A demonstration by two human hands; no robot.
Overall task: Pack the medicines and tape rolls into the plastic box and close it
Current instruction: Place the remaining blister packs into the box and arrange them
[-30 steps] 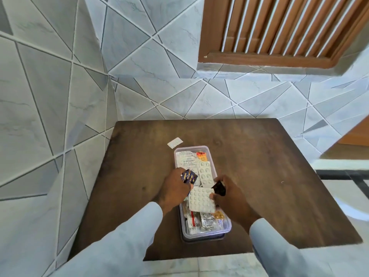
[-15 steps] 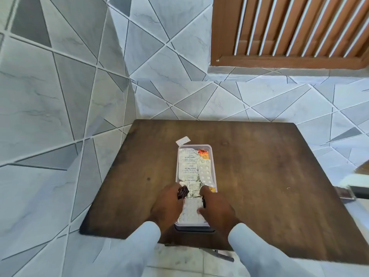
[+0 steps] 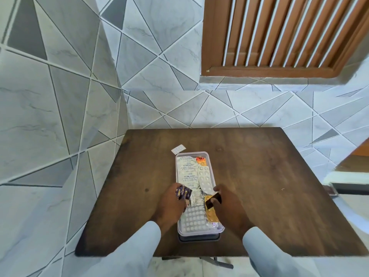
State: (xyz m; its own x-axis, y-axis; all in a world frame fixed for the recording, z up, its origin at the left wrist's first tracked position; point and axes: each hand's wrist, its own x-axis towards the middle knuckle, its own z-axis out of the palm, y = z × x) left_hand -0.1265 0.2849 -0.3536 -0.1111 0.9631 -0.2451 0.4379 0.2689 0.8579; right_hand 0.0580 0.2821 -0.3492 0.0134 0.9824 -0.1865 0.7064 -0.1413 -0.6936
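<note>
A dark wooden table [image 3: 259, 176] stands against a grey tiled wall [image 3: 60, 96], under a brown slatted shutter [image 3: 279, 33]. On the table sits a long clear plastic box [image 3: 212, 172] with no lid on it, its near end just short of the table's front edge. The box is packed with medicines: a foil strip with printed text [image 3: 187, 172] lies in its far left part, a white blister strip [image 3: 205, 176] beside that on the right, a large sheet of white tablets [image 3: 194, 218] at the near end and an orange strip [image 3: 210, 213] along the near right wall. One small white tablet strip [image 3: 178, 149] lies on the table just outside the box's far left corner. The left hand [image 3: 171, 204] is at the box's left wall, its fingers curled round a dark purple packet [image 3: 182, 192]. The right hand [image 3: 227, 204] is at the box's right wall, pinching a small dark object [image 3: 213, 199] over the box; what it is cannot be told.
</note>
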